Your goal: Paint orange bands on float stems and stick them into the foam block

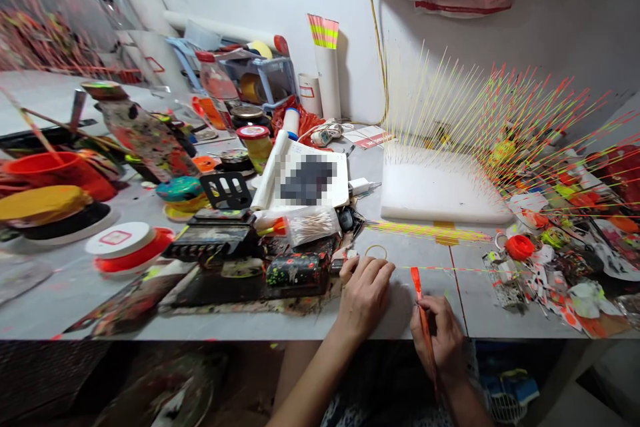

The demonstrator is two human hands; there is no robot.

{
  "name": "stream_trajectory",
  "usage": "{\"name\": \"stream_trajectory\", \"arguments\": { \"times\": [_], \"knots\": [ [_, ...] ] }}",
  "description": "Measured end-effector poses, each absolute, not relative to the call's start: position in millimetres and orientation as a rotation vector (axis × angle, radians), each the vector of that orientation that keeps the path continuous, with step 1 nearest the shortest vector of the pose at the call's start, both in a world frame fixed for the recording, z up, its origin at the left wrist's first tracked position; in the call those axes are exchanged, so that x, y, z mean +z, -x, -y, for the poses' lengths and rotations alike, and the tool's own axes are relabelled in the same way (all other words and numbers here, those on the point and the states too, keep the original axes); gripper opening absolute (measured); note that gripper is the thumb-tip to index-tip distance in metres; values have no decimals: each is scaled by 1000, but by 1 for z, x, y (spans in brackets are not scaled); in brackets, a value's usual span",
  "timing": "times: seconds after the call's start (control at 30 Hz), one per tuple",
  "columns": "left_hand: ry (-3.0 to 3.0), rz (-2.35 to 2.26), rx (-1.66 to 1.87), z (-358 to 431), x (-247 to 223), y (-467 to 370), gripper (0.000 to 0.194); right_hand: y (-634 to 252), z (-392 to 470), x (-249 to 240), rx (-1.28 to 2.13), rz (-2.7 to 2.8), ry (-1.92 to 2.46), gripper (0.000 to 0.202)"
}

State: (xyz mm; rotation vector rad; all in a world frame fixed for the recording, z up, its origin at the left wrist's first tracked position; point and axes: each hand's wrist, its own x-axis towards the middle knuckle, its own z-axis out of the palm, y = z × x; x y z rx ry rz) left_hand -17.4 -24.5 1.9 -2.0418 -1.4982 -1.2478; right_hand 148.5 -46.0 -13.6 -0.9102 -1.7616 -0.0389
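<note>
My left hand (367,290) is at the output end of a small paint-spattered motor (297,269), its fingers bent over the near end of a thin striped rod (470,269). That rod stretches level to the right above the table. What the left fingertips press on is hidden. My right hand (440,333) is closed round a slim brush (426,327) with an orange-red tip, which points up and touches or nearly touches the rod from below. A bundle of yellow rods (425,231) lies behind it.
Many thin coloured rods stand in a white foam block (445,187) behind my hands. Paint-stained scraps (565,280) lie at the right. Jars, a red spool (133,250) and a painted bottle (145,130) crowd the left. A bag of cotton swabs (314,225) rests above the motor.
</note>
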Motion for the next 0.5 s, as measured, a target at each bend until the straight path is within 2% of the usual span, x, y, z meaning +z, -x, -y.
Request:
{"name": "stream_trajectory", "arguments": {
  "times": [0.5],
  "knots": [
    [2029,1493,-1282,25,2,17,20,-151,51,-11,59,1753,830,20]
  ]
}}
